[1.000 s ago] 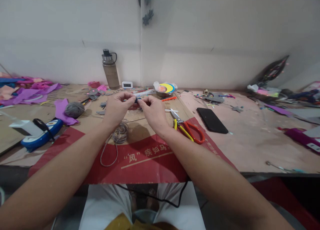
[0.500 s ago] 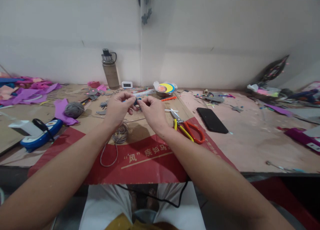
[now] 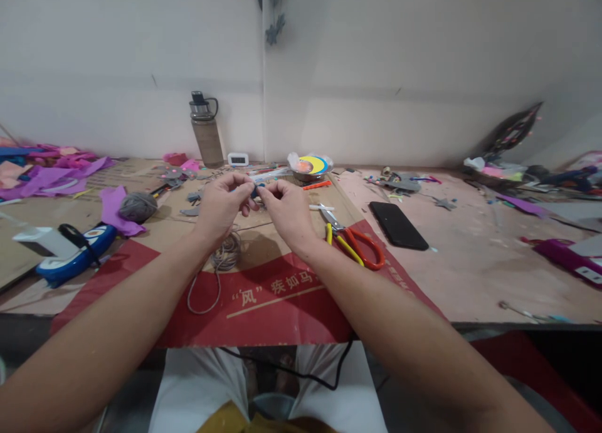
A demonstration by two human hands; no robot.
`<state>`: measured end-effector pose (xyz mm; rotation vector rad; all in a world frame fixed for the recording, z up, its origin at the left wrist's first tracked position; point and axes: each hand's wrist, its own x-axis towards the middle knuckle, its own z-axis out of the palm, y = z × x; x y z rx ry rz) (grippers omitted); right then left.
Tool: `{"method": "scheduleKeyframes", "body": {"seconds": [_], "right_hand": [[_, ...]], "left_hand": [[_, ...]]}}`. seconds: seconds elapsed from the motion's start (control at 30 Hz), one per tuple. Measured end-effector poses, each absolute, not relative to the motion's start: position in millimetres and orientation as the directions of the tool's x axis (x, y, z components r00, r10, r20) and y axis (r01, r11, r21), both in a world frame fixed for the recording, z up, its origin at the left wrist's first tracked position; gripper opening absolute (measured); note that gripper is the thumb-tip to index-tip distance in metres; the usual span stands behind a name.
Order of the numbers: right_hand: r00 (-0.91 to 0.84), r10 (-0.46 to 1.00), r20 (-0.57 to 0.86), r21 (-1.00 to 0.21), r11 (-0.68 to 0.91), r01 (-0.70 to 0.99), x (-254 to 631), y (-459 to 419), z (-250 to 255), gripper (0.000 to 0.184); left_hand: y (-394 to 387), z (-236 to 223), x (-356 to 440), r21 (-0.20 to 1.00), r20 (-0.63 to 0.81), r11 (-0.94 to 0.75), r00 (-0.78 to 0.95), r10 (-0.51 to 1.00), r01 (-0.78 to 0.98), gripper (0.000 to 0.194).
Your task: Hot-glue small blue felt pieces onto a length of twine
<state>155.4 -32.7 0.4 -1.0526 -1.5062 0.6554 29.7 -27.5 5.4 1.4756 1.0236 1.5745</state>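
Barely any movement since the earlier frame: both hands keep their place above the counter [image 3: 470, 264], and the slight slide of the scene looks like camera drift. Left hand [image 3: 219, 204] and right hand [image 3: 289, 213]: fingers nearly closed, tips pinching a small dark-blue piece [image 3: 256, 191] between them (its shape is mostly hidden). Grey cord coil [image 3: 226, 252] lies near the forearms, a strand running toward the right hand; any join to the piece cannot be told. Progress: piece gripped, handling under way; its finished state, and what remains, not readable. Red-handled cutters [image 3: 349, 237] lie unheld.
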Motion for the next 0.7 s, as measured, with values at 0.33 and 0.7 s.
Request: {"method": "scheduleKeyframes", "body": {"seconds": [0.33,0.7], "right_hand": [[0.039,0.884,0.466,-0.859,0.440,0.262,155.9,-32.1,1.1,0.022],[0.053,0.892,0.450,-0.866,0.421,0.269,157.6,-30.0,0.1,0.022]], "left_hand": [[-27.3,4.3,28.5,0.905,0.424,-0.424,-0.006,0.906,-0.029,0.007],[-25.9,2.6,27.7,0.917,0.398,-0.398,0.028,0.917,-0.014,0.010]]}}
